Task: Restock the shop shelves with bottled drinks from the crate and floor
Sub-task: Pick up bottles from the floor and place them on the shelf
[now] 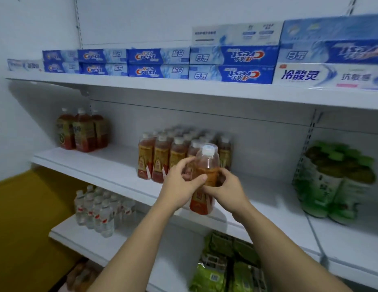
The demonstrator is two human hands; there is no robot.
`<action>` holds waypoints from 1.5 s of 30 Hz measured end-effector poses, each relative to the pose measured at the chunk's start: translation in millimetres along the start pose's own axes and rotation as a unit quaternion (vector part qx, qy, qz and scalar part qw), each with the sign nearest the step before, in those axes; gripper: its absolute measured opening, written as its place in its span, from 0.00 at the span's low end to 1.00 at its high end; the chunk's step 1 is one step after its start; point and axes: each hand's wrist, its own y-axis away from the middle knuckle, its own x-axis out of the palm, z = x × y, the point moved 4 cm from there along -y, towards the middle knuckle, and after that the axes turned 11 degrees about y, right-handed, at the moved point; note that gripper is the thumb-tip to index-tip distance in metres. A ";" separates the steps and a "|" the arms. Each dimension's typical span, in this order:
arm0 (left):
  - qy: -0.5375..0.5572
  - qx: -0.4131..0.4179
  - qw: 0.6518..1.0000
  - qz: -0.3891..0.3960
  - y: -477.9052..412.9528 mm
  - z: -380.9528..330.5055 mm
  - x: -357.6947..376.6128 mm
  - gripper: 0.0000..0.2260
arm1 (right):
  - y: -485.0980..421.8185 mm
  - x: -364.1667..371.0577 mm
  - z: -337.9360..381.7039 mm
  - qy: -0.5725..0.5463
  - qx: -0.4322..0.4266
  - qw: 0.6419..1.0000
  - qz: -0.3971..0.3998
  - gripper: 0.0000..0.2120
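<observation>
An orange tea bottle (206, 178) with a white cap stands upright at the front edge of the middle shelf (103, 168). My left hand (181, 182) grips its left side with thumb and fingers around the label. My right hand (227, 187) grips its right side. Just behind and to the left stands a block of several matching orange bottles (162, 157). Three more orange bottles (81, 131) stand at the shelf's far left.
Toothpaste boxes (158, 63) fill the top shelf. Green-capped tea bottles (335, 180) stand at the right on the middle shelf. On the lower shelf sit clear water bottles (99, 209). Green packs (224, 268) lie below. A yellow wall (21, 218) is at left.
</observation>
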 end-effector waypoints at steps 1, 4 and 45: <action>0.009 -0.003 1.000 0.004 -6.6 6.8 13.2 0.25 | -9.2 -8.4 -8.3 0.004 0.004 1.000 -0.001 0.21; 0.000 -0.018 1.000 0.002 -31.3 30.0 50.8 0.29 | -33.9 -29.9 -34.7 0.012 0.014 1.000 -0.020 0.21; -0.102 -0.066 0.980 -0.160 -80.4 124.0 136.9 0.23 | -142.7 12.3 -147.0 0.066 0.068 0.995 -0.028 0.40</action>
